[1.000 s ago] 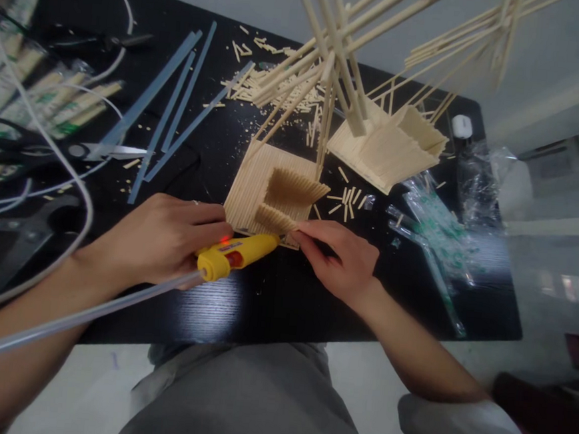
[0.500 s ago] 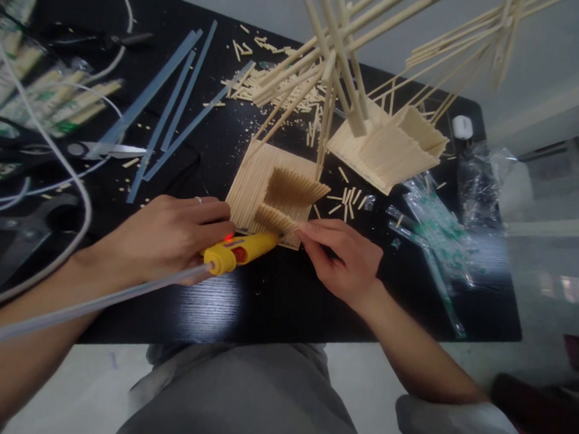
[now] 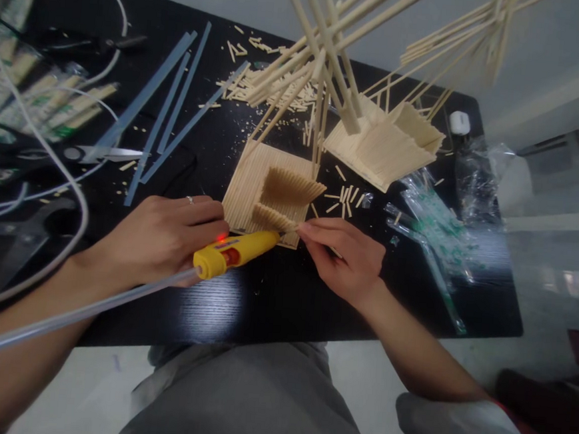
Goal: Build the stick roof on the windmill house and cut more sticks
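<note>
My left hand is closed around a yellow hot glue gun with a red light glowing on its side. A long translucent glue stick runs out of its rear. The gun's nozzle is at the low near wall of a wooden stick model. My right hand pinches a thin short wooden stick at the right end of that wall, close to the nozzle. The model has a flat base of sticks, a taller wall behind, and long upright sticks crossing above.
A second stick model stands at the back right. Cut stick pieces lie behind. Blue strips, scissors, cables and bagged sticks are on the left. Plastic wrappers lie right.
The glue gun's tip has moved slightly right along the low wall, nearer my right fingertips, and its rear has swung left. My right hand has barely moved. The view has shifted slightly.
</note>
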Demonstrator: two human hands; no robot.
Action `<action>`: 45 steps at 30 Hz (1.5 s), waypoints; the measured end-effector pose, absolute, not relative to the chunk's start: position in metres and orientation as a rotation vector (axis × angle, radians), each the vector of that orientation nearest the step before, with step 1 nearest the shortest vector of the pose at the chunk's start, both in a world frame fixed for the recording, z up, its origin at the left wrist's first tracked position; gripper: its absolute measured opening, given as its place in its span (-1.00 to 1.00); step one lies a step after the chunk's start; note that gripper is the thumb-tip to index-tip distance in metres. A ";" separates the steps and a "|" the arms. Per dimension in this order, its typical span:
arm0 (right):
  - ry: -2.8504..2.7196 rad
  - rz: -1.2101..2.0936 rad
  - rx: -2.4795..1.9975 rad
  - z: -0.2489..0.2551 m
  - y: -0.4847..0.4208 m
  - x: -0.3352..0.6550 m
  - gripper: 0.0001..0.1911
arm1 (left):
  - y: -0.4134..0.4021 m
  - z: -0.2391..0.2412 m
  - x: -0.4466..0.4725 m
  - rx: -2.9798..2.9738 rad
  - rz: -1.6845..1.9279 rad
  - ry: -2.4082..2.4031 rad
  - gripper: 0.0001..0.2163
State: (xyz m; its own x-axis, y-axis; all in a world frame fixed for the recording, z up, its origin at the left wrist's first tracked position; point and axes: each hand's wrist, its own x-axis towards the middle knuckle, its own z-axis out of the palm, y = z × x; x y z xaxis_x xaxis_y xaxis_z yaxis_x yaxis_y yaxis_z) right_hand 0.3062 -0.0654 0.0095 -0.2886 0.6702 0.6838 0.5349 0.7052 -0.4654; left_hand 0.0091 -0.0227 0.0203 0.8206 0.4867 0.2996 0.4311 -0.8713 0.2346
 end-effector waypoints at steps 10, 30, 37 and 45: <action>-1.980 0.200 -0.922 0.011 -0.066 0.308 -0.70 | -0.022 0.019 0.004 2.809 0.542 0.703 -0.81; -1.968 0.207 -0.945 0.012 -0.067 0.307 -0.63 | -0.027 0.025 0.012 2.792 0.684 0.787 -0.86; -1.982 0.184 -0.955 0.013 -0.067 0.307 -0.70 | -0.028 0.028 0.009 2.771 0.703 0.755 -0.86; -2.000 0.168 -0.964 0.014 -0.067 0.307 -0.72 | -0.029 0.028 0.011 2.775 0.714 0.766 -0.87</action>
State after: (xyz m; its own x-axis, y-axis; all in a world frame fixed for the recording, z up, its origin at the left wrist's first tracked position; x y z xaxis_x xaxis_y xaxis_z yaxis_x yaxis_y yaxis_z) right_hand 0.3070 -0.0670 0.0143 -0.3078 0.6858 0.6595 0.5660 0.6891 -0.4525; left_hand 0.0107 -0.0290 0.0279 0.7527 0.5214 0.4021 0.4372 -0.8524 0.2869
